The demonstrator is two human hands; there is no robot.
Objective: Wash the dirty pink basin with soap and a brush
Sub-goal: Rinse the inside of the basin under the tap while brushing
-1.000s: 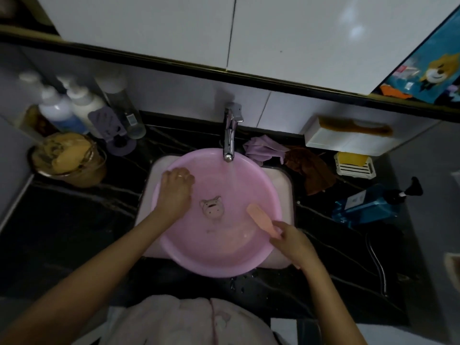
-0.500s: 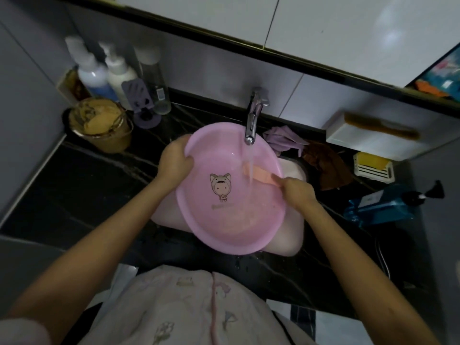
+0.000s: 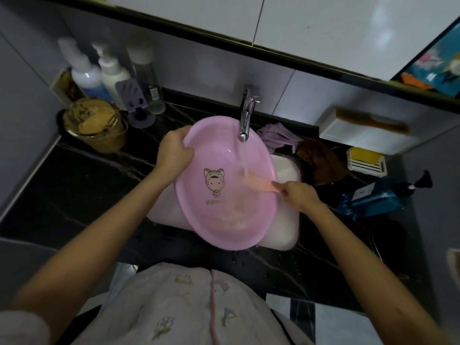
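Grips smooth oval pink basin [image 3: 214,155] rim w/ curled L hand [image 3: 174,150]; pinches flat peach brush [image 3: 258,185] w/ R hand [image 3: 297,195], tap [image 3: 245,118] stream beyond fingertips.

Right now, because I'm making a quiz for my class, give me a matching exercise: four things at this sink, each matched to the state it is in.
Things:
1 pink basin
2 tap
3 brush
4 blue pump bottle

States:
a lying on its side on the counter
b running water
c tilted, rim gripped by the left hand
d held by the right hand under that water

Pairs: 1-c; 2-b; 3-d; 4-a
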